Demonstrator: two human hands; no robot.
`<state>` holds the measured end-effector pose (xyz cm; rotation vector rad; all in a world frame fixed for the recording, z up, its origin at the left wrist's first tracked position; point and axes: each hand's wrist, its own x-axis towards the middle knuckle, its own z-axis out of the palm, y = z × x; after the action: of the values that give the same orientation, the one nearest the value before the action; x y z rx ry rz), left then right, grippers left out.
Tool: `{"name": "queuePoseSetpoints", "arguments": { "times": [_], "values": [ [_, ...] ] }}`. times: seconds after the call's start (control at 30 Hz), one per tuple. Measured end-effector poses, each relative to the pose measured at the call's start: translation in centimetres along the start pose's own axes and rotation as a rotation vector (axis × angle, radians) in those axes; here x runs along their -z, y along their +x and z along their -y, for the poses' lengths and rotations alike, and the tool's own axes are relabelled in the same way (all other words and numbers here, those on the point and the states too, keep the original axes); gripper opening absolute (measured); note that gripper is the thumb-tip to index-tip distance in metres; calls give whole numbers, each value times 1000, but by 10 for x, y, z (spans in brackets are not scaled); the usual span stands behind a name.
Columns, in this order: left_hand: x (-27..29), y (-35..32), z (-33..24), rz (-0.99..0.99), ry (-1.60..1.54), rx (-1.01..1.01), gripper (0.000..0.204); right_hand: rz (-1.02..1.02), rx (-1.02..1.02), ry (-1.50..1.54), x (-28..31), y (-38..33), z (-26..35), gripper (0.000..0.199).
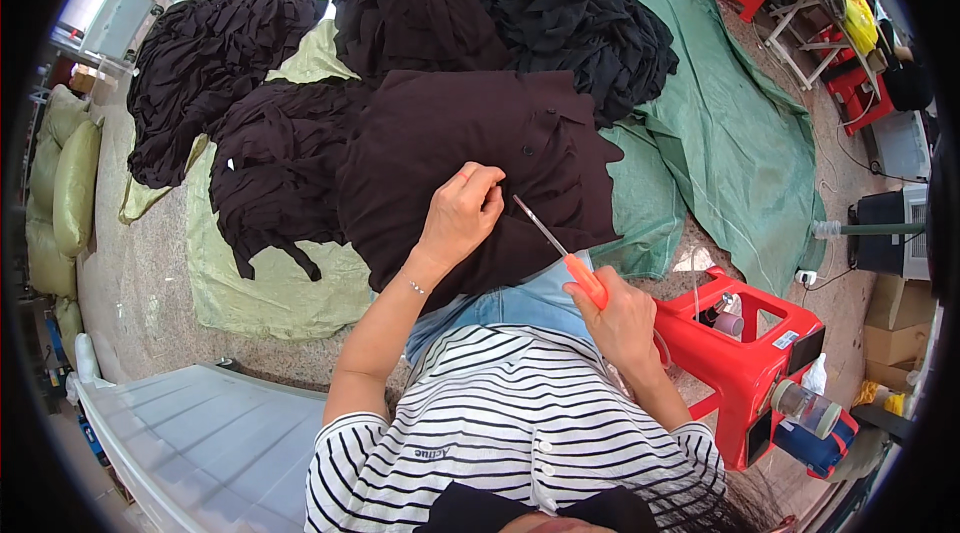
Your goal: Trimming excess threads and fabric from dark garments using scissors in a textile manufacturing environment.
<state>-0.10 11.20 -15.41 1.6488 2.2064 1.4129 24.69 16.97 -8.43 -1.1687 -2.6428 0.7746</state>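
A dark brown buttoned garment (430, 133) lies spread over my lap. Above it, my left hand (465, 208) is closed in a pinch with its fingertips together; whatever may be between them is too small to make out. My right hand (622, 323) grips an orange-handled tool (585, 278) with a long thin metal shaft, which looks like a soldering iron or slim screwdriver. Its tip points up and left, a short way right of my left fingertips. Small dark buttons (528, 150) show on the cloth beyond the tip.
Heaps of dark garments (220, 63) surround the lap on pale sheeting (260, 298) and a green tarp (720, 123). A red plastic stool (735, 333) stands close at my right with bottles hung on it. A grey-white plastic panel (210, 433) is at lower left.
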Motion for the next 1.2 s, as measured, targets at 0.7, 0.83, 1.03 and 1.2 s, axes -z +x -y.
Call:
{"name": "queuePoseSetpoints", "arguments": {
  "times": [0.7,0.83,1.03,1.2],
  "values": [
    [-5,60,-5,166,-47,-39,17,-156,50,-92,26,15,-5,39],
    [-5,60,-6,153,-119,20,16,-115,50,-16,26,17,-5,38],
    [-6,65,-1,162,-106,23,15,-77,25,3,24,19,-5,36],
    [18,66,-36,215,-205,39,16,-66,54,76,29,-5,-7,33]
  ]
}}
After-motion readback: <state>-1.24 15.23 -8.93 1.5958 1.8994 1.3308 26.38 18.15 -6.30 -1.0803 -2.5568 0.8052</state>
